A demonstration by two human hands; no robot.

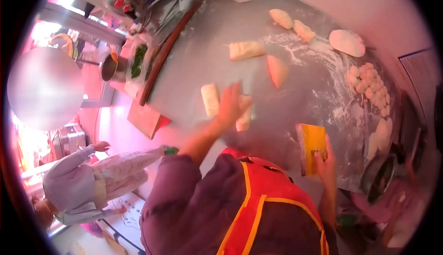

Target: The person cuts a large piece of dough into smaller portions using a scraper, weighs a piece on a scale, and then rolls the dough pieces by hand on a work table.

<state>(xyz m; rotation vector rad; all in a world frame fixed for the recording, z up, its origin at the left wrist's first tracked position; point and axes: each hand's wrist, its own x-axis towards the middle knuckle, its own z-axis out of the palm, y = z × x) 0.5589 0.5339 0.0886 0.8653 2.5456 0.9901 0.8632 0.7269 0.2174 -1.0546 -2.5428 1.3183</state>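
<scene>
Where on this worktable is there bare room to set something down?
The widest bare patch of worktable lies between the rolling pin and the upper dough log. A smaller one lies between the left hand and the yellow scraper. It's crowded along the right edge, with clustered dough balls, and around the left hand, among dough.
</scene>
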